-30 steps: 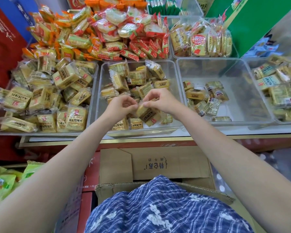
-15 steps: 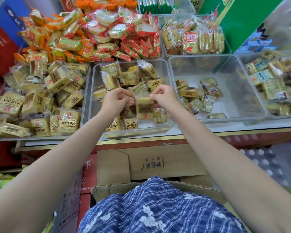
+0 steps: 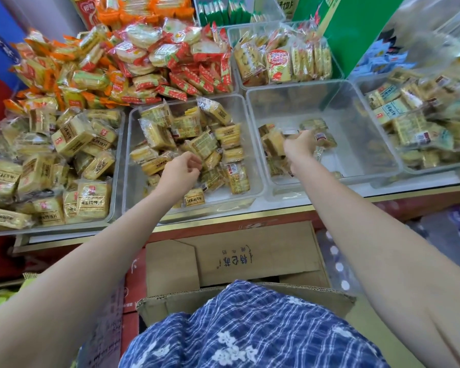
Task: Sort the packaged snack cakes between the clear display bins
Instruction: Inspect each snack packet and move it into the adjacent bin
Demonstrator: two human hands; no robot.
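Yellow packaged snack cakes (image 3: pixel 191 134) lie piled in the middle clear bin (image 3: pixel 126 166). My left hand (image 3: pixel 182 171) hovers over that pile, fingers loosely curled, holding nothing. My right hand (image 3: pixel 299 144) reaches into the right clear bin (image 3: pixel 356 144) and pinches one blurred snack cake (image 3: pixel 271 141) at its thumb side, low over the few packs (image 3: pixel 322 136) lying there. How firm the grip is stays unclear in the blur. The left bin (image 3: pixel 117 181) is heaped with larger yellow packs (image 3: pixel 72 136).
Behind the bins are piles of orange and red snack packs (image 3: pixel 154 57) and a bin of biscuit packs (image 3: pixel 282 59). A further bin of packs (image 3: pixel 414 128) stands at the far right. An open cardboard box (image 3: pixel 250 258) sits below the shelf edge by my body.
Both hands held one snack cake over the middle bin. The left hand has let go and stays there; the right hand has carried the pack rightward into the right bin.
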